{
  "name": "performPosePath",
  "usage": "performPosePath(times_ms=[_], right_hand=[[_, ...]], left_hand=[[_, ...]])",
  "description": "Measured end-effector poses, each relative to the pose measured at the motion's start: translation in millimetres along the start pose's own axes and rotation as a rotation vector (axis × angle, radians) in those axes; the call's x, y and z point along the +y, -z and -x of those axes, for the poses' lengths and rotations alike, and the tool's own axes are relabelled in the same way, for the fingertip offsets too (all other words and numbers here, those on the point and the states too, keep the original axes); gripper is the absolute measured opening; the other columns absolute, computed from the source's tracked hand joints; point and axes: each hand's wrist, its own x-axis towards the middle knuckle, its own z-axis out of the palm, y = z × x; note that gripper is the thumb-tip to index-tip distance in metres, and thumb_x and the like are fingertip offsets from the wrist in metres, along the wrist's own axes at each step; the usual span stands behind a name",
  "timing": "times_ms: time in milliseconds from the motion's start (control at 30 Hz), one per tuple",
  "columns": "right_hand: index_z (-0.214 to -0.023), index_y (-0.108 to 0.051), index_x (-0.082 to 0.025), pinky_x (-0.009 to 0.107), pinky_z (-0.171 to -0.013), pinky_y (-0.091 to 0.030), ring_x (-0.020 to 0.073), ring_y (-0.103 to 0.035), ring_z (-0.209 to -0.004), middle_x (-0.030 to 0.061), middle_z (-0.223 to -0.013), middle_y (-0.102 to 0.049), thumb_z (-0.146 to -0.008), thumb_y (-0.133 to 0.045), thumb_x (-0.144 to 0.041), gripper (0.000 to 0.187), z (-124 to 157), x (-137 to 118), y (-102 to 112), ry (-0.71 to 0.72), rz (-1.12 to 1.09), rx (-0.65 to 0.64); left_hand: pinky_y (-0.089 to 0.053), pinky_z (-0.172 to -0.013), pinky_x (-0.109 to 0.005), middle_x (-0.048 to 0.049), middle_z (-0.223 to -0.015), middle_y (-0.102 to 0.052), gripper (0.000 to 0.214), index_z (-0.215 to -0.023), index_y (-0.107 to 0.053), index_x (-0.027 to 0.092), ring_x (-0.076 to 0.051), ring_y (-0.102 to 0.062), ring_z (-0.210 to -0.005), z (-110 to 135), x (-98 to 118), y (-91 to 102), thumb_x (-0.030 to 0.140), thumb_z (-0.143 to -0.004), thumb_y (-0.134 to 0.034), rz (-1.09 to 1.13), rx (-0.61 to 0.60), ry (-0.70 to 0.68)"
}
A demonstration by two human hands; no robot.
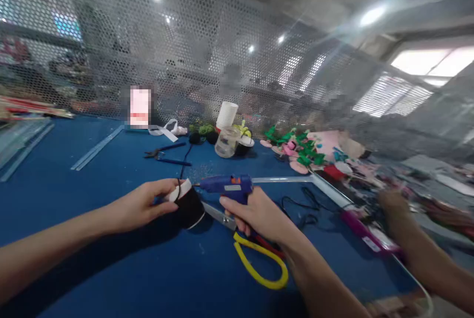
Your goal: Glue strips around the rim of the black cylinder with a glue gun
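Observation:
My left hand (157, 200) grips a small paper cup (190, 208) wrapped in black yarn, its white rim tilted toward my fingers. A strand of black yarn (184, 167) runs from the cup back to a dark ball. In my right hand (255, 213) is a blue hot glue gun (227, 184), its nozzle pointing left, close to the cup's upper edge. Whether the nozzle touches the cup I cannot tell. Beneath my right hand lies a pair of scissors (261, 268) with yellow handles, blades toward the cup.
Dark blue-handled pliers (170, 155) lie behind the cup. Farther back stand a clear plastic cup (227, 142) and a stack of white cups (226, 114). Green-and-pink craft pieces (296, 147) lie right of them. A purple power strip (368, 234) sits near another person's blurred arm (418, 239).

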Motion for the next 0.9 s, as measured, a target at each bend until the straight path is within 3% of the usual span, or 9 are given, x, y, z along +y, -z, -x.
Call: performPosePath(times_ms=[233,367,500,633,800,900], right_hand=[[-0.064,-0.056,-0.013,0.017,-0.035,-0.032,0.0047,-0.038,-0.030,-0.0062,-0.035,-0.044,-0.073,-0.054,-0.037,0.026,-6.2,3.3,4.0,0.013,-0.199,0.002],[-0.066,-0.055,-0.014,0.018,-0.037,-0.031,0.0050,-0.041,-0.035,-0.0062,-0.043,-0.048,-0.064,-0.063,-0.031,0.019,-19.2,13.5,13.3,0.003,-0.332,0.169],[-0.060,-0.055,-0.013,0.019,-0.045,-0.038,0.0084,-0.051,-0.049,0.0008,-0.056,-0.057,-0.066,-0.061,-0.031,0.020,-32.9,24.3,22.1,-0.069,-0.180,0.384],[-0.056,-0.052,-0.015,0.021,-0.042,-0.040,0.0088,-0.049,-0.041,0.0008,-0.050,-0.054,-0.073,-0.053,-0.031,0.024,-44.5,36.3,20.9,-0.139,-0.088,0.392],[-0.050,-0.044,-0.019,0.025,-0.038,-0.040,0.0123,-0.048,-0.033,-0.0009,-0.039,-0.047,-0.074,-0.053,-0.034,0.029,-53.0,48.2,16.2,-0.207,0.083,0.385],[-0.045,-0.041,-0.020,0.032,-0.052,-0.044,0.0208,-0.058,-0.052,0.0050,-0.046,-0.052,-0.071,-0.056,-0.030,0.032,-51.7,46.9,17.4,-0.185,0.231,0.459]], left_hand=[[-0.035,-0.091,-0.026,-0.0089,-0.117,-0.053,0.014,-0.084,-0.054,0.015,-0.021,-0.046,-0.111,-3.0,0.1,1.0,0.025,-0.081,-0.045,-0.003,0.012,-0.011],[-0.036,-0.091,-0.027,-0.0097,-0.115,-0.055,0.013,-0.081,-0.054,0.014,-0.021,-0.046,-0.112,-3.0,0.2,-0.1,0.025,-0.080,-0.046,-0.014,0.021,-0.014],[-0.036,-0.092,-0.028,-0.0083,-0.110,-0.058,0.010,-0.076,-0.052,0.016,-0.021,-0.043,-0.116,-2.9,0.1,-0.6,0.023,-0.080,-0.046,-0.023,0.024,-0.031],[-0.038,-0.090,-0.029,-0.0099,-0.111,-0.058,0.010,-0.072,-0.049,0.017,-0.022,-0.040,-0.120,-2.3,2.8,-1.7,0.022,-0.080,-0.045,-0.090,0.020,-0.055],[-0.041,-0.085,-0.033,-0.0132,-0.128,-0.046,0.011,-0.071,-0.047,0.017,-0.025,-0.045,-0.116,1.0,6.4,-4.9,0.020,-0.081,-0.044,-0.262,-0.007,-0.102],[-0.042,-0.083,-0.036,-0.0109,-0.132,-0.043,0.009,-0.073,-0.048,0.017,-0.026,-0.049,-0.111,3.5,7.8,-6.5,0.018,-0.080,-0.044,-0.365,-0.011,-0.129]])
